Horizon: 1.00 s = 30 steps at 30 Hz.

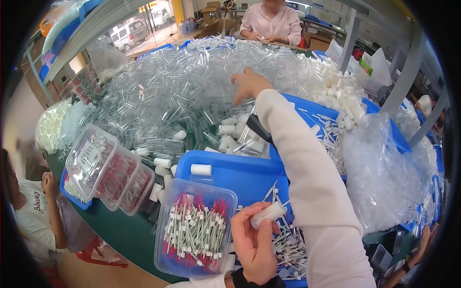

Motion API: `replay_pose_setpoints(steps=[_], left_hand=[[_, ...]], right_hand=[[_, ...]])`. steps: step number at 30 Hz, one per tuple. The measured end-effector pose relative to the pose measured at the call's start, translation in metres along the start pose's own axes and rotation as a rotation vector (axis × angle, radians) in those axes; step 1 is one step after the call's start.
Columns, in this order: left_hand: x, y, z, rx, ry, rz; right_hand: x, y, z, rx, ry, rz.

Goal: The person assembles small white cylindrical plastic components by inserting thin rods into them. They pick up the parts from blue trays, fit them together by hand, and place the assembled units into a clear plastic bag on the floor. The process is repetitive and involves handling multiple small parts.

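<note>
My left hand (257, 242) is closed round a whitish plastic cylinder (268, 214), gripped between thumb and fingers. A thin white stick shows at the cylinder's upper right end. My right hand (250, 85) is stretched far forward over a large heap of clear plastic tubes (168, 91). Its fingers are apart and I see nothing in them. Beside my left hand is a clear plastic box (163, 249) filled with thin white sticks with white collars and red ends (197, 230). Behind it a white cap (200, 169) lies in a blue tray (230, 165).
Stacked clear boxes (91, 158) stand at the left. White caps (341, 86) are piled at the right, near a big clear plastic bag (384, 177). Grey posts (408, 67) rise there. Across the table sits a person (271, 24); another person (36, 211) is at the left.
</note>
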<state>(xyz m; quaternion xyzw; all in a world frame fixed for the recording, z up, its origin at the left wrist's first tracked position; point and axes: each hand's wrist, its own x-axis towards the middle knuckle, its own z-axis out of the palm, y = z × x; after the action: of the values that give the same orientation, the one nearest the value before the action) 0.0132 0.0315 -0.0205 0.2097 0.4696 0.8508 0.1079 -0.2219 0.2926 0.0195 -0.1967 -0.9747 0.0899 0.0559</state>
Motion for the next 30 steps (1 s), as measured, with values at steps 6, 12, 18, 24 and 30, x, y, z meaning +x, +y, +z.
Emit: replay_pose_setpoints(steps=[6, 12, 18, 24, 30], left_hand=[[0.002, 0.007, 0.008, -0.045, 0.112, -0.099], [0.006, 0.002, 0.003, -0.013, 0.076, -0.102], [0.005, 0.0, 0.005, -0.003, 0.04, -0.081], [0.007, 0.001, 0.0, 0.018, 0.06, -0.044], [0.004, -0.002, 0.007, -0.052, 0.037, -0.047]], right_hand=[[0.001, 0.0, 0.023, 0.159, 0.134, -0.125], [-0.02, 0.021, -0.043, 0.441, 0.064, -0.217], [-0.1, 0.053, -0.13, 0.039, -0.477, 0.13], [-0.11, 0.044, -0.113, -0.315, -0.723, 0.28], [-0.046, 0.031, -0.053, -0.069, -0.149, -0.061]])
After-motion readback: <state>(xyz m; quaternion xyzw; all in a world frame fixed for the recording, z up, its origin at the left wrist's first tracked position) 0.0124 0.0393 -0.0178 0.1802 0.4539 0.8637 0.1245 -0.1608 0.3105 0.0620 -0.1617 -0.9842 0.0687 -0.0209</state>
